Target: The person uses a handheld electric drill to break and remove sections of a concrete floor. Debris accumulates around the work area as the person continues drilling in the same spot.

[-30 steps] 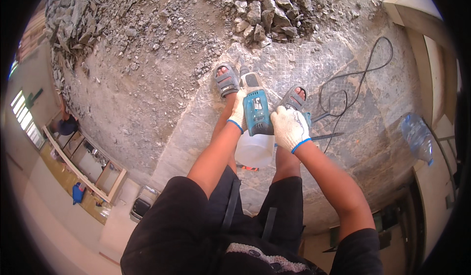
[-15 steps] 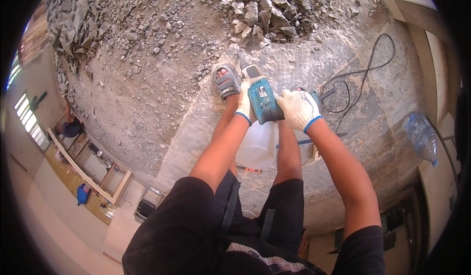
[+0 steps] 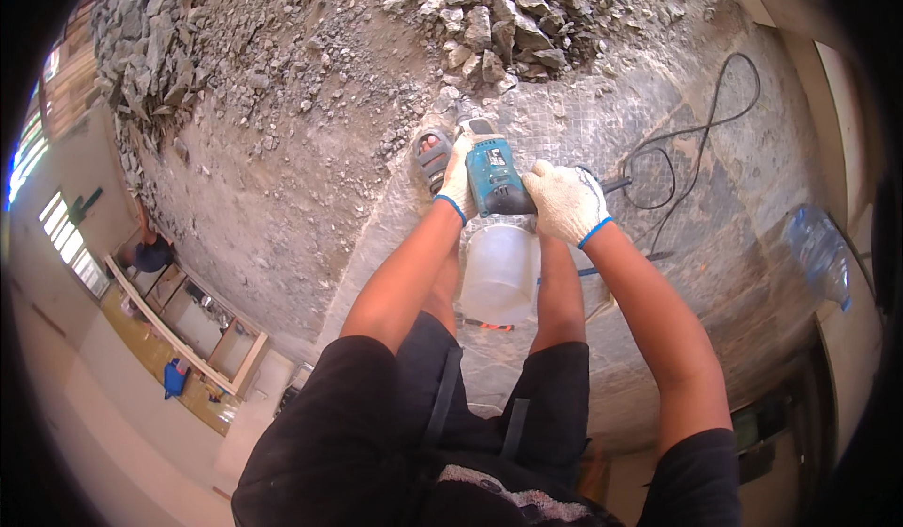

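Note:
A teal and black rotary hammer [image 3: 493, 171] is held in front of my legs, its bit pointing away from me. The bit's tip lies near the broken edge of the tiled concrete floor [image 3: 602, 118]; I cannot tell whether it touches. My left hand [image 3: 456, 183], in a white knit glove with a blue cuff, is wrapped around the tool's left side near the front. At the rear, my gloved right hand [image 3: 567, 204] grips the handle, which its fingers mostly hide. A sandalled foot [image 3: 433, 158] stands just left of the tool.
Broken concrete chunks [image 3: 517, 23] are heaped ahead, with more rubble [image 3: 141, 47] far left. A black cord [image 3: 704, 130] loops over the floor at right. A whitish translucent bucket [image 3: 499, 273] stands between my legs. A large clear bottle [image 3: 816, 254] lies right. Another person [image 3: 150, 252] is far left.
The rotary hammer and both hands have shifted slightly left and nearer the rubble edge. More of the bucket shows below the tool. Both hands keep their grip.

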Motion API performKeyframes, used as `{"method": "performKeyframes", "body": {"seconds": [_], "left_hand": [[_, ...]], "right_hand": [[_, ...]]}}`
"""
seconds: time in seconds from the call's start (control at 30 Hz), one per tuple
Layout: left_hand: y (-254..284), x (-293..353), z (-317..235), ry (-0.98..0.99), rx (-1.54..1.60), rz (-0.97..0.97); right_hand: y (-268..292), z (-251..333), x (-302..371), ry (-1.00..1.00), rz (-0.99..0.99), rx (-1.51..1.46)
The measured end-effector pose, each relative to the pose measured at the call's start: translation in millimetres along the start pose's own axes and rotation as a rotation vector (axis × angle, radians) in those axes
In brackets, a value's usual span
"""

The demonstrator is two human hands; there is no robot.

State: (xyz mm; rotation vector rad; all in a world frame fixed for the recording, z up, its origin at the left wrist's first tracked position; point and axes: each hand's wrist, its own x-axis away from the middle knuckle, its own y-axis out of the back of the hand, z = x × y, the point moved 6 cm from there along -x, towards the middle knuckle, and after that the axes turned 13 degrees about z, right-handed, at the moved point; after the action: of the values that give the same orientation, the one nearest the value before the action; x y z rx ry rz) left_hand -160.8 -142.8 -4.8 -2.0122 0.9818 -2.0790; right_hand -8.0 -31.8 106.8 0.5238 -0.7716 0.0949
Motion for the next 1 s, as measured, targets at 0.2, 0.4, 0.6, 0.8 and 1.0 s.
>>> {"method": "performKeyframes", "body": {"seconds": [0.2, 0.4, 0.6, 0.8, 1.0], "left_hand": [[-4.9, 33.0, 8.7, 0.011, -0.141, -0.105], [21.5, 49.7, 29.4, -0.02, -0.013, -0.085], [46.9, 36.6, 32.1, -0.005, -0.026, -0.072], [69.1, 15.7, 19.2, -0.045, -0.129, -0.092], [99.1, 30.9, 19.5, -0.203, -0.047, -0.188]], "right_hand": [[3.8, 15.3, 24.4, 0.018, 0.003, -0.044], [-9.6, 29.8, 38.1, -0.005, 0.047, -0.066], [-38.1, 30.7, 8.9, -0.054, 0.025, -0.025], [-65.1, 25.7, -22.2, -0.034, -0.093, 0.033], [-93.2, 33.4, 3.3, 0.034, -0.173, 0.011]]}}
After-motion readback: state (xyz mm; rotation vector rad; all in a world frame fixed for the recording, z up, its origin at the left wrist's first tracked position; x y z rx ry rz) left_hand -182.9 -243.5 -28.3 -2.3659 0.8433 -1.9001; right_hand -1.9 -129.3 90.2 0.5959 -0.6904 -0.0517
